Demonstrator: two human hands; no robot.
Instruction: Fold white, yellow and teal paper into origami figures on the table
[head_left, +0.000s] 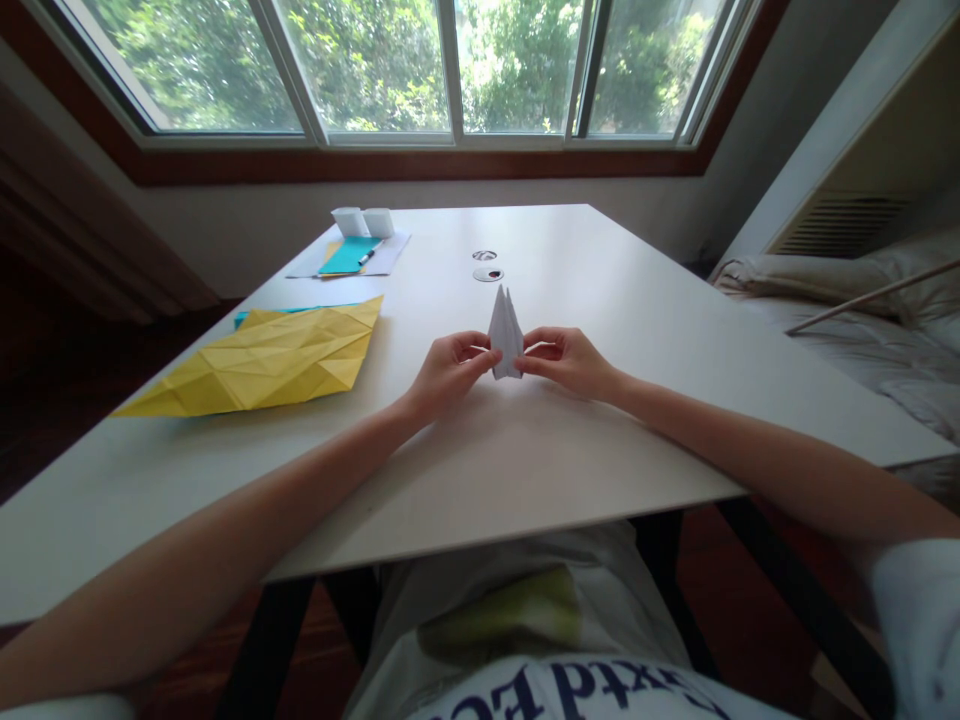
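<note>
A small folded white paper (506, 332), narrow and pointed with two tips up, stands upright on the white table (525, 460). My left hand (448, 368) pinches its lower left edge between thumb and fingers. My right hand (568, 360) pinches its lower right edge. Both hands rest on the tabletop near the middle, with forearms stretched over the front edge.
A large creased yellow sheet (262, 358) lies at the left over a teal sheet (244, 317). Farther back are white paper with a teal sheet and a pen (352, 256), two small white folded pieces (363, 221), and two round table holes (487, 273). A bed (840, 310) stands at right.
</note>
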